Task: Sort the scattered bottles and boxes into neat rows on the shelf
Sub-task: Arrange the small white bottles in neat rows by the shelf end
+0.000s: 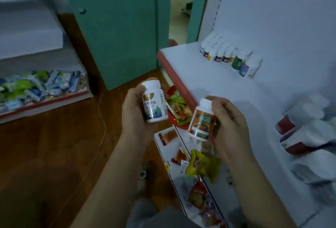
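Caps [150,83] white; green-label bottle [155,104], orange-label bottle [201,122]

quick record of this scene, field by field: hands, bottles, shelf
left hand: grips green-blue label bottle, upright
right hand: grips orange label bottle, tilted
shelf: white, red front edge
shelf back: small white-capped bottles standing in rows
shelf right: red-label containers lying down, blurred
below: scattered snack packets

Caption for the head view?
Left hand holds a white bottle, right hand an orange-labelled bottle, beside a shelf of small bottles.
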`<state>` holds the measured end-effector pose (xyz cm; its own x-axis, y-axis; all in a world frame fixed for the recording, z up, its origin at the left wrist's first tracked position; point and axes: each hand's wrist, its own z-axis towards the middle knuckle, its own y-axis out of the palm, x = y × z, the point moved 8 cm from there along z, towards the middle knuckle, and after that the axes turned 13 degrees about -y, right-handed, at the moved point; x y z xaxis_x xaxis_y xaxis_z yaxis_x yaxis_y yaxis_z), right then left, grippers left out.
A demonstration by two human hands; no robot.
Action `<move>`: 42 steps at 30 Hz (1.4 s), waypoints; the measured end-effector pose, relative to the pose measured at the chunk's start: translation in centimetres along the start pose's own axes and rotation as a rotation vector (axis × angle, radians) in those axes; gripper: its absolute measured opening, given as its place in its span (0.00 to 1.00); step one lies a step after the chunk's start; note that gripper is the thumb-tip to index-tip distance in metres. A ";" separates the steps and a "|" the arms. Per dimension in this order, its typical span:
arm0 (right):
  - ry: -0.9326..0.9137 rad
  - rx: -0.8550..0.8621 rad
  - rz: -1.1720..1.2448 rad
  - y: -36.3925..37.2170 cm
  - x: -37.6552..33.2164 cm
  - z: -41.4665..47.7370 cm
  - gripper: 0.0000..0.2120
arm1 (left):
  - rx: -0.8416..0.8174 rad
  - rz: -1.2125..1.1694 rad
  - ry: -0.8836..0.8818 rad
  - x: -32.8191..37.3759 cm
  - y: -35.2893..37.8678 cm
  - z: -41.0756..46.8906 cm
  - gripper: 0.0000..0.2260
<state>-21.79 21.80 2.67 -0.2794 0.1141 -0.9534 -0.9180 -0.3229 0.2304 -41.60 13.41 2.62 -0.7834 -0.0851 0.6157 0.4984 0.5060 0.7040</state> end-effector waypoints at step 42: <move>-0.005 0.718 -1.305 -12.8 -1.3 20.5 0.10 | -0.570 0.473 -0.896 -9.5 14.6 31.8 0.19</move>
<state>-15.46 45.04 4.93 0.8287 -0.0450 -0.5578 -0.4545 0.5274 -0.7178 -38.68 48.91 -4.16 -0.3431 0.7621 0.5490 0.7276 -0.1540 0.6685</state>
